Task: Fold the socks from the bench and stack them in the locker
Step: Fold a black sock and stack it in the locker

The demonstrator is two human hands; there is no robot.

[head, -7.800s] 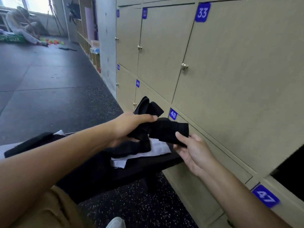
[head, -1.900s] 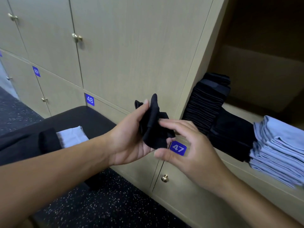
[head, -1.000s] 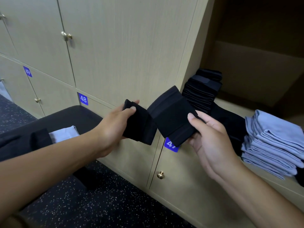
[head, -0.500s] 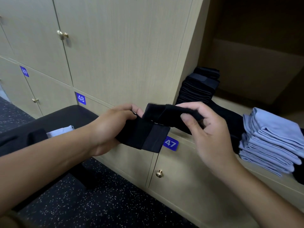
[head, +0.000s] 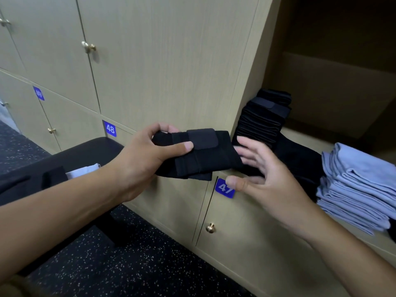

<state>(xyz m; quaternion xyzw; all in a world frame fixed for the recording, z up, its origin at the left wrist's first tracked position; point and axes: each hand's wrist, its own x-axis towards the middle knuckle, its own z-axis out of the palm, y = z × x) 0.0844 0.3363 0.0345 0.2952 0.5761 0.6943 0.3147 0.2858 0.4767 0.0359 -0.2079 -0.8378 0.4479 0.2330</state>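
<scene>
Left hand [head: 141, 159] is clamped on the folded black fabric sock bundle [head: 199, 155], thumb pressed across the front, other fingers curled over the top edge. Right hand [head: 270, 179] sits just to the right of it with fingers spread and loose, fingertips touching the bundle's right end but not gripping; it's a bit blurred. So the sock is up in the air between the two hands, right in front of the beige wooden locker wall, just left of the open locker compartment [head: 300, 136]. It looks like a flat rectangular packet with a ribbed cuff band lapped over the top.

Inside the locker, a tall stack of folded black socks [head: 263, 121] stands at the left side, and a pile of folded light-blue cloths [head: 360, 185] sits further right. Blue number tags 47 [head: 225, 188] and 48 [head: 110, 129] are on the doors below. On the left, the black padded tabletop [head: 85, 151] has a white cloth [head: 83, 171] and more dark fabric [head: 53, 176] on it.
</scene>
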